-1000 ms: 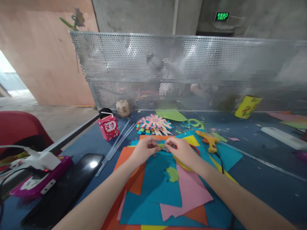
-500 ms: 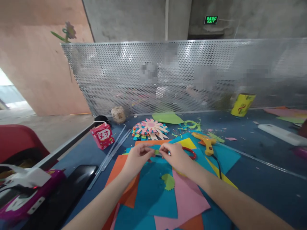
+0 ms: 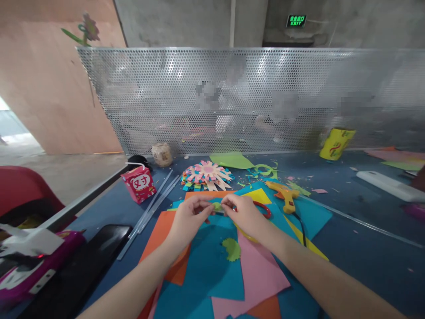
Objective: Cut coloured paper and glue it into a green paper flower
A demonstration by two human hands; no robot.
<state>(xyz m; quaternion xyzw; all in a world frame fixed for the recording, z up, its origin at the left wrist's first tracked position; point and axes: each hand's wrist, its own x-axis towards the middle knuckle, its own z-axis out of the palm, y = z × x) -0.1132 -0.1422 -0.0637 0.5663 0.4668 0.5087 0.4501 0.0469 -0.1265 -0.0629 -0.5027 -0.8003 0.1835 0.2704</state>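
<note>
Between my fingertips is a small green paper piece (image 3: 217, 206). My left hand (image 3: 191, 215) pinches its left end, and my right hand (image 3: 241, 210) pinches the right end. Both hands hover over blue sheets (image 3: 212, 266) that overlap orange (image 3: 162, 230) and pink sheets (image 3: 262, 266). Below the hands lies a green scalloped paper cutout (image 3: 231, 250) with a curved notch. Red scissor handles (image 3: 264, 210) show partly from behind my right hand. Beyond my hands rests a layered paper flower (image 3: 208, 170) in pink, cream, orange and blue.
A yellow glue gun (image 3: 284, 195) with a black cord lies to the right. Glue sticks (image 3: 151, 210), a red drink carton (image 3: 139, 183) and a black phone (image 3: 99, 248) are on the left. A perforated metal screen (image 3: 186, 97) stands behind, with people beyond it.
The green piece has turned slightly between my fingers and shows more of its face. The view has shifted a little; the other things lie as before.
</note>
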